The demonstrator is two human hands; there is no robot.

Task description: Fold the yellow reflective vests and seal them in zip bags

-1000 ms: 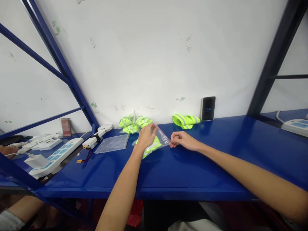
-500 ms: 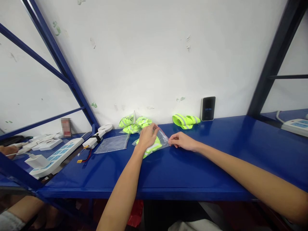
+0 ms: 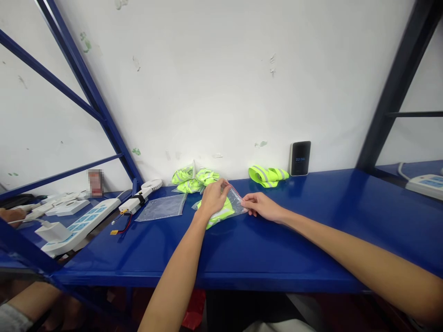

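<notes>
A clear zip bag (image 3: 236,203) with a red seal strip lies on the blue table, a folded neon-yellow reflective vest (image 3: 221,214) inside it. My left hand (image 3: 215,198) pinches the bag's far corner by the strip and covers part of the vest. At the other end of the strip, my right hand (image 3: 261,206) pinches the bag's right corner. Behind my left hand sits a pile of bagged neon-yellow bundles (image 3: 194,177). To its left a flat clear bag (image 3: 162,206) rests on the table. Another neon-yellow folded piece (image 3: 268,175) lies unbagged near the wall.
A dark-screened device (image 3: 300,158) leans upright against the wall. On the left are a small white fan (image 3: 150,184), a cable with a yellow connector (image 3: 119,230) and a power strip (image 3: 85,226). Another person's hand (image 3: 12,216) shows at the far left. Blue posts (image 3: 104,115) flank the table.
My right hand has shifted very slightly left along the bag's edge. Both hands keep their pinch on the bag, and the view has tilted a little.
</notes>
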